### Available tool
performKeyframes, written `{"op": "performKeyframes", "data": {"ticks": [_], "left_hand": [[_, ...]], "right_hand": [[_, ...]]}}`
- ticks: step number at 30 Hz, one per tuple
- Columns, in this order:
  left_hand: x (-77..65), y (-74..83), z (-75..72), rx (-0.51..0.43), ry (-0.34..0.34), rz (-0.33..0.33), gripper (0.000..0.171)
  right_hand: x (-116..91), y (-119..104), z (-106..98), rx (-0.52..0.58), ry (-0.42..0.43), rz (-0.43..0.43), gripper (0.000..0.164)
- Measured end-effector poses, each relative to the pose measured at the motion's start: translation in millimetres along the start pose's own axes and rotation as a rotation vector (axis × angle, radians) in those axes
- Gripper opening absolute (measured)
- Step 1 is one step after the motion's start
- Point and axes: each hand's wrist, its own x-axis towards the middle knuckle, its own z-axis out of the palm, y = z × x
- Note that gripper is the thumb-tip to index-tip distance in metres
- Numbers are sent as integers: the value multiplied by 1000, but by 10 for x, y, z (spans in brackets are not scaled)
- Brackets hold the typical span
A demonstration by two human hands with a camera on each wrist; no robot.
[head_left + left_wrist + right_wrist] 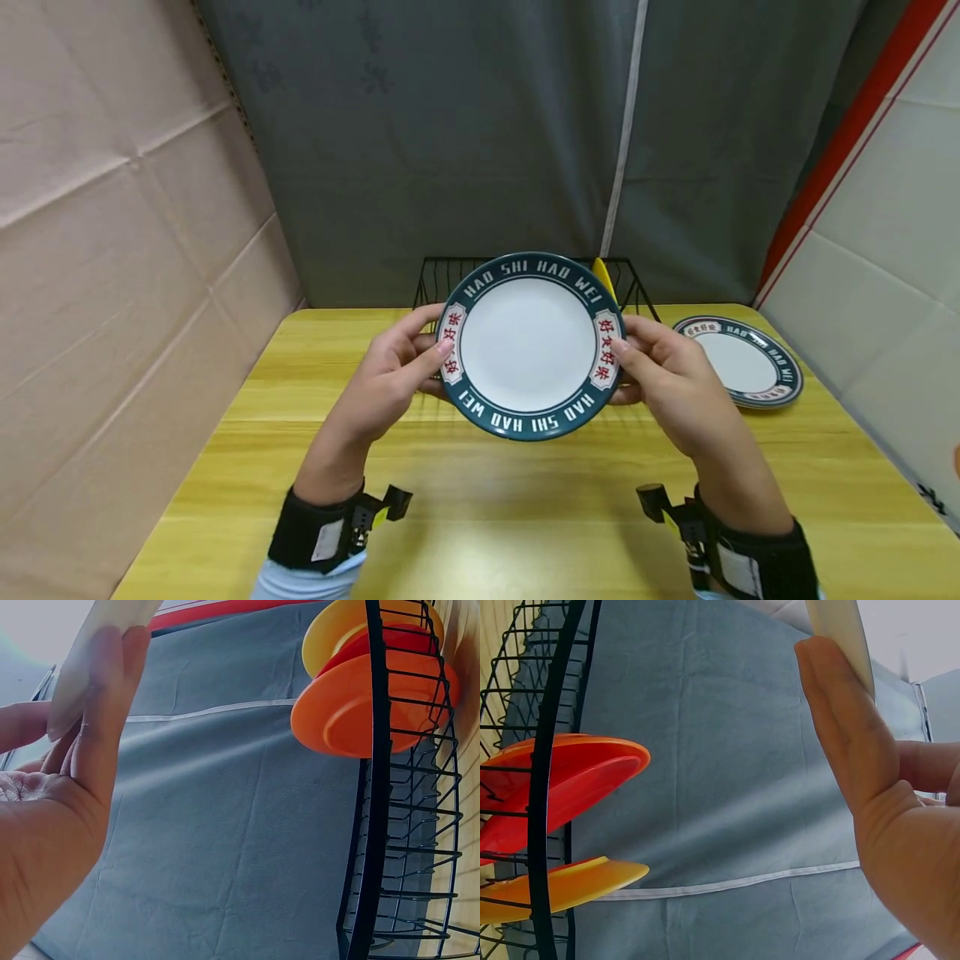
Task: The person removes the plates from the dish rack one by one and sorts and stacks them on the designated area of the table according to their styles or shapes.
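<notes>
Both hands hold up a white plate (pixel 529 346) with a dark green lettered rim, its face turned toward the head camera. My left hand (pixel 386 379) grips the plate's left edge, thumb on the front of the rim and fingers behind. On the opposite edge, my right hand (pixel 671 379) pinches the rim the same way. Each wrist view shows the plate only edge-on, as a pale plate edge (pixel 90 660) in the left one. Behind the plate stands a black wire rack (pixel 379 750), mostly hidden in the head view.
In the rack stand an orange plate (pixel 341 712), a red plate (pixel 592 787) and a yellow plate (pixel 592 885). More green-rimmed plates (pixel 738 362) lie stacked on the right of the wooden table (pixel 525 517). A grey curtain (pixel 450 150) hangs behind, with pale walls at both sides.
</notes>
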Motion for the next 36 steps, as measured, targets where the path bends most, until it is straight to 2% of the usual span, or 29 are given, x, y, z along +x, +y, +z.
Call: {"op": "performKeyframes", "data": {"ticks": [7, 17, 28, 36], "left_hand": [[12, 25, 7, 10, -17, -29, 47], [19, 41, -11, 14, -32, -26, 46], [37, 43, 9, 37, 17, -45, 45], [34, 56, 18, 38, 27, -55, 44]], "right_hand": [[3, -6, 0, -52, 4, 14, 47], [8, -7, -10, -65, -15, 29, 47], [9, -21, -20, -66, -22, 31, 46], [15, -20, -20, -57, -35, 36, 47]]}}
